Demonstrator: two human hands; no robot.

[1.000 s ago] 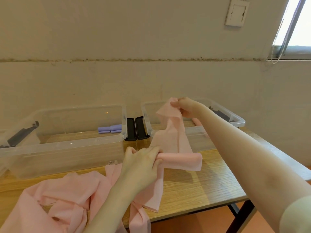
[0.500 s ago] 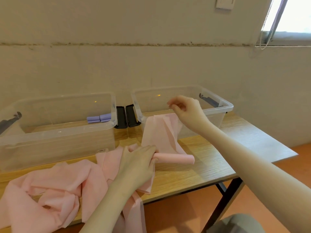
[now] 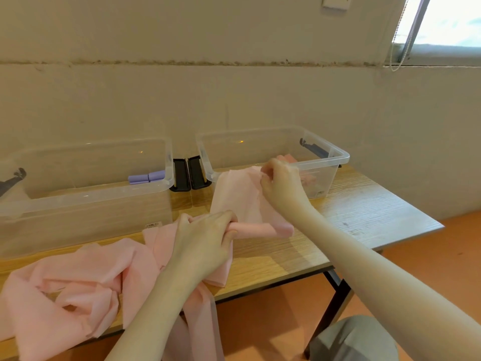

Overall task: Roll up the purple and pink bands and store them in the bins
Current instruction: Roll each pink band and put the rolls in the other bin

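While the left hand point(image 3: 205, 241) pinches the rolled end of the pink band point(image 3: 242, 201) on the worktop point(image 3: 364, 212) at frame centre, the right hand point(image 3: 282, 185) pinching its free end should probably keep it taut, edges aligned, for a tight roll.

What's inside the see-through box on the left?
Inside the left bin lie rolled purple bands near its right wall, with the wooden table showing through the floor. A dark latch sits at its left end. Nothing inside looks hidden.
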